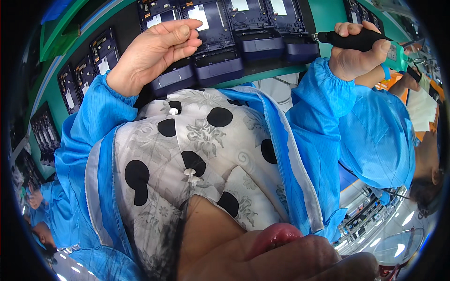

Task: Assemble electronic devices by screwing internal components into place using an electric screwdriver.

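My right hand (358,54) is wrapped round an electric screwdriver (354,39) with a black grip and a green rear end. Its metal tip points left, beside the rightmost dark blue device housing (296,48) in the row before me. At the left, my left hand (161,51) hovers over the row, thumb against the index finger and the other fingers half curled; anything between the fingertips is hidden. Under its fingers lies another open housing (218,35) with a white label inside. More housings of the same kind stand side by side there.
Further dark device parts (104,49) lie on the green mat (119,18) to the left. A co-worker in a blue smock (375,136) is close at my right. Another person's blue sleeve (54,210) shows at the lower left.
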A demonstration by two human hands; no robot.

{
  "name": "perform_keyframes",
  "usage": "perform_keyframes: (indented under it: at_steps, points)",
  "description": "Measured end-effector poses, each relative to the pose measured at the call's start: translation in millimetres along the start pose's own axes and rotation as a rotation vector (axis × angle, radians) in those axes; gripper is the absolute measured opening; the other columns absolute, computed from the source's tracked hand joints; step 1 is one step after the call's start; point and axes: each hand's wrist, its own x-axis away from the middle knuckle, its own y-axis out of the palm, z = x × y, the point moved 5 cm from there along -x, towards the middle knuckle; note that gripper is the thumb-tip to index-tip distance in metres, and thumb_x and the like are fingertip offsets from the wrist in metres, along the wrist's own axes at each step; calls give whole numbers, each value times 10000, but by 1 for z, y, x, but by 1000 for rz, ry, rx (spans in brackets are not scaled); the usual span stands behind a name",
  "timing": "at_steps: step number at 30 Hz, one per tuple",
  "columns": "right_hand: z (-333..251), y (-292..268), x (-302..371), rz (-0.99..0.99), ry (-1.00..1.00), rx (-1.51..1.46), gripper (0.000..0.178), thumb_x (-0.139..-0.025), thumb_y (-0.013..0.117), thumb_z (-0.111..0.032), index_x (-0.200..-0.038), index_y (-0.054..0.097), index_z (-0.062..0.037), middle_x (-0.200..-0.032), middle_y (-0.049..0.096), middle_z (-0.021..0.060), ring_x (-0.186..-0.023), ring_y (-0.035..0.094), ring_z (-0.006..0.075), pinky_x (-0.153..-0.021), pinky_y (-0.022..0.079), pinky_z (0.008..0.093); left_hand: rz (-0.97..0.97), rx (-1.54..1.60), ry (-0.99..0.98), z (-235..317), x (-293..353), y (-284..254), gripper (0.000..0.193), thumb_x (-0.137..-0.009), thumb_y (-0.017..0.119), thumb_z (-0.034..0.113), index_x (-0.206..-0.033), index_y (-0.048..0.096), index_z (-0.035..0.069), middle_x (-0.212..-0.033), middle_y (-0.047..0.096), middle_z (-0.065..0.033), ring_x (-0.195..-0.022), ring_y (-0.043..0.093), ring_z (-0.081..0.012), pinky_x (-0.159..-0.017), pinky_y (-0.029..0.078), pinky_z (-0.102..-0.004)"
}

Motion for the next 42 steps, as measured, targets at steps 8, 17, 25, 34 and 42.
perform_keyframes:
  at_steps: [8,17,25,34,42]
  points:
    - [7,-9,-4,-20,9,-30,634,-816,590,-653,-895,658,-28,-628,581,122,-517,540,254,-540,455,407,19,-21,25,1,-1,-2,296,-967,617,188,-1193,576,0,-992,693,-79,-896,714,-161,-792,612,-238]
    - [12,-15,-8,-38,45,-75,617,-797,606,-653,-871,659,-43,-641,575,118,-520,542,255,-533,450,396,-8,12,39,-1,-5,-2,283,-1008,551,291,-1079,621,26,-940,676,-53,-875,693,-143,-757,601,-236]
    - [8,-3,-3,-80,47,-79,583,-802,617,-631,-858,661,-52,-644,569,112,-536,543,249,-549,456,391,75,74,33,4,3,12,371,-1023,526,367,-1048,634,13,-694,485,42,-566,428,-63,-545,427,-198]
    - [-53,67,1,-499,109,-581,829,-788,486,-804,-1036,695,-41,-696,616,120,-610,575,262,-588,456,429,-193,-56,120,12,11,25,401,-1015,503,443,-984,621,61,-647,327,77,-563,276,-48,-493,255,-211]
    - [-39,140,30,-562,180,-775,823,-616,651,-831,-937,655,-73,-702,573,68,-591,546,206,-584,413,383,-152,-167,168,7,12,25,453,-1018,483,469,-1008,659,51,-645,320,73,-573,274,-53,-497,263,-208]
